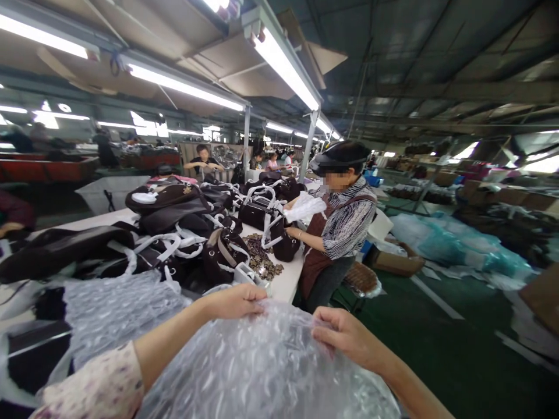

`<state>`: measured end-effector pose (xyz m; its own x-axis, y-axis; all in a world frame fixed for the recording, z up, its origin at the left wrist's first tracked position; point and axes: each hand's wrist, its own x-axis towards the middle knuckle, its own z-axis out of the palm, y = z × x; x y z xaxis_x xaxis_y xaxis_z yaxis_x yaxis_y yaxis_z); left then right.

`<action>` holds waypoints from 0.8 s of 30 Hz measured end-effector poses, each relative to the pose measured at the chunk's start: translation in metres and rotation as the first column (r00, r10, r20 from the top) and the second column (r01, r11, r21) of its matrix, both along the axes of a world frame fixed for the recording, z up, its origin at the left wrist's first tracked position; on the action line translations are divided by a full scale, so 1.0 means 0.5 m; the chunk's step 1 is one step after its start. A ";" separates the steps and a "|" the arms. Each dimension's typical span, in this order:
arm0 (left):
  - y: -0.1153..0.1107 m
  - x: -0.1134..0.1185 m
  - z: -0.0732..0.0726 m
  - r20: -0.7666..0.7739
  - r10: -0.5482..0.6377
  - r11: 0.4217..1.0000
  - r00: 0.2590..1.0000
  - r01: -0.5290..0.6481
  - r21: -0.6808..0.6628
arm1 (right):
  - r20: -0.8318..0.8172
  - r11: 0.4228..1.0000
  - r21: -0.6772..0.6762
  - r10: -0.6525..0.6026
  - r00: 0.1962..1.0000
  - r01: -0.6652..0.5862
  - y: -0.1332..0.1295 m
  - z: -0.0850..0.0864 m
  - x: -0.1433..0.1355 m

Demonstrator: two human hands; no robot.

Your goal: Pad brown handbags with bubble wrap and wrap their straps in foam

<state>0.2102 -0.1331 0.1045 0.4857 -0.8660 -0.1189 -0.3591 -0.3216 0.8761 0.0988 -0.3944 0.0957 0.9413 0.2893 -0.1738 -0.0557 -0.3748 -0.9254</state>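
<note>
A large sheet of clear bubble wrap (262, 361) spreads across the bottom of the view, with its upper edge pinched between both my hands. My left hand (240, 301) grips that edge left of centre, thumb and fingers pressed together. To the right, my right hand (345, 334) holds the same edge in a closed pinch. Another piece of bubble wrap (117, 308) lies at the left, against dark handbags. Just beyond my left hand, a dark handbag (225, 253) with wrapped handles rests on the white table (286, 285).
Dark handbags (174, 203) with white-wrapped handles are piled over the table. Small metallic-looking pieces (262, 259) lie in a heap. A co-worker (345, 221) in a brown apron stands at the right edge, handling a bag. A cardboard box (397, 259) and teal plastic bundles (463, 244) sit on the green floor.
</note>
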 end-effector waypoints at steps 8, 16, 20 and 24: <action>0.000 0.005 0.018 -0.065 -0.026 0.998 0.998 0.030 0.063 | 0.180 0.971 -0.238 0.020 0.983 0.023 0.004 0.035 -0.008; -0.058 -0.050 0.102 0.323 -0.049 0.973 0.945 -0.028 0.231 | 0.308 0.917 -0.392 0.062 0.949 0.067 0.007 0.036 -0.016; -0.092 -0.088 0.099 0.414 -0.133 0.951 0.900 -0.002 0.311 | 0.258 0.937 -0.350 0.083 0.963 0.013 0.025 0.050 -0.017; -0.113 -0.124 0.058 0.638 -0.170 0.920 0.751 -0.111 0.375 | 0.219 0.912 -0.393 0.216 0.951 -0.116 0.039 0.036 -0.025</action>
